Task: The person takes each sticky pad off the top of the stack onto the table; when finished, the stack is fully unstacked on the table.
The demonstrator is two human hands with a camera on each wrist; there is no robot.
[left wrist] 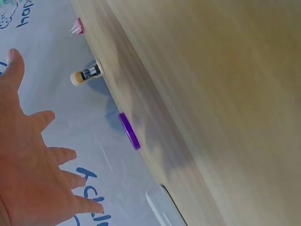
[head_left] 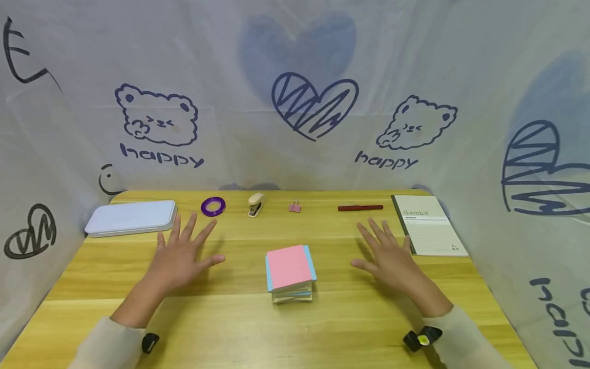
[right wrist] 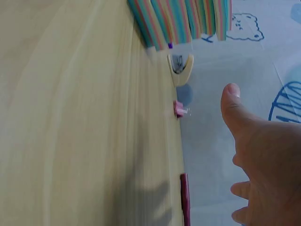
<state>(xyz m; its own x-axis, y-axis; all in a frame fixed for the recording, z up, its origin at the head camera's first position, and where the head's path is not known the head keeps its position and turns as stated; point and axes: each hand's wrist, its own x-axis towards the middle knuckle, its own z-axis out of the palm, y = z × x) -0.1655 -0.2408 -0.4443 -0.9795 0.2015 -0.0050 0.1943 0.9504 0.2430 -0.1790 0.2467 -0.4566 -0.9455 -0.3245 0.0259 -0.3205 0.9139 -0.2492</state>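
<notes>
My left hand (head_left: 177,259) hovers over the left side of the table with fingers spread, holding nothing. Its fingertips are nearest to the white pencil case (head_left: 131,217) and the purple tape roll (head_left: 213,206). On the right, my right hand (head_left: 389,261) is likewise spread wide, just left of the Gambit notebook (head_left: 430,225). Between the hands stands a stack of sticky notes (head_left: 290,267), pink on top with blue edges beneath. In the right wrist view the stack (right wrist: 181,21) shows layered coloured sides.
Along the back of the table (head_left: 221,328) lie a cream stapler (head_left: 256,204), a pink binder clip (head_left: 295,206) and a dark red pen (head_left: 360,208). A pale cloth (head_left: 221,66) with drawn bears and hearts encloses the table at the back and sides.
</notes>
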